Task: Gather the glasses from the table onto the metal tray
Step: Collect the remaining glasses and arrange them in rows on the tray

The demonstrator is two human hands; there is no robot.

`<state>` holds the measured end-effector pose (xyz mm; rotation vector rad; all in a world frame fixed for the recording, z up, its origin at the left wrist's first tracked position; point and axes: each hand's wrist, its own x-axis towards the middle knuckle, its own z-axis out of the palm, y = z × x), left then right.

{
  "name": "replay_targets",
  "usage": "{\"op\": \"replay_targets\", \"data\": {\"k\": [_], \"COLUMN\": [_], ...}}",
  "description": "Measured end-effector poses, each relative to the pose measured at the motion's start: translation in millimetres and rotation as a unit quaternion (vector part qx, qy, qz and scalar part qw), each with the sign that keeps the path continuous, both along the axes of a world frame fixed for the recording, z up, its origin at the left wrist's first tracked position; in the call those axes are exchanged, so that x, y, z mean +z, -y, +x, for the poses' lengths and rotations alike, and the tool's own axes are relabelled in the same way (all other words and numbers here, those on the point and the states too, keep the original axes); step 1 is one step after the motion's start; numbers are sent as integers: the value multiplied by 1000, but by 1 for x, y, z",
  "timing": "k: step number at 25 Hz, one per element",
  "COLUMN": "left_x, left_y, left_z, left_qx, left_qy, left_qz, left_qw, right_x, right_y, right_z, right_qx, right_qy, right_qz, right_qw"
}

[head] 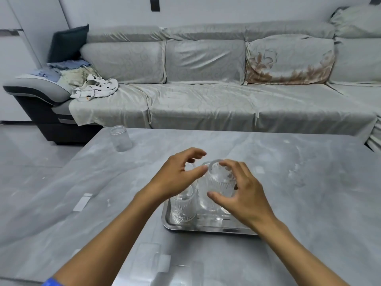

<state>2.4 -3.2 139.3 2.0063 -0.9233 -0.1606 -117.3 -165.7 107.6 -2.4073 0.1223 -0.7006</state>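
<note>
A metal tray (pixel 206 227) lies on the grey table, near its front middle. A clear ribbed glass (pixel 182 207) stands upright at the tray's left end. My right hand (pixel 241 195) is wrapped around a second ribbed glass (pixel 220 180), held tilted above the tray. My left hand (pixel 177 176) hovers over the tray with fingers spread, its fingertips touching that glass's rim. More glass shows behind the held one, partly hidden by my hands. Another clear glass (pixel 120 138) stands alone at the table's far left corner.
The grey marble-patterned table (pixel 299 182) fills the foreground. A long covered sofa (pixel 206 100) runs behind it, with clothes (pixel 94 88) piled at its left end. Tiled floor lies to the left of the table.
</note>
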Motion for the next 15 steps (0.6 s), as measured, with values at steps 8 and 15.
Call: {"op": "replay_targets", "data": {"k": [8,15], "left_x": [-65,-79], "left_y": [-11,-12], "left_z": [11,14], "left_qx": [27,40], "left_qy": [189,153], "left_qz": [157,151], "left_qw": [969,976], "right_x": [-63,-80], "right_y": [-5,-9], "right_z": [11,14], "right_qx": [-29,-33], "right_qy": [-62,-70], "right_qz": [-19,-52], "right_qw": [997,996]}}
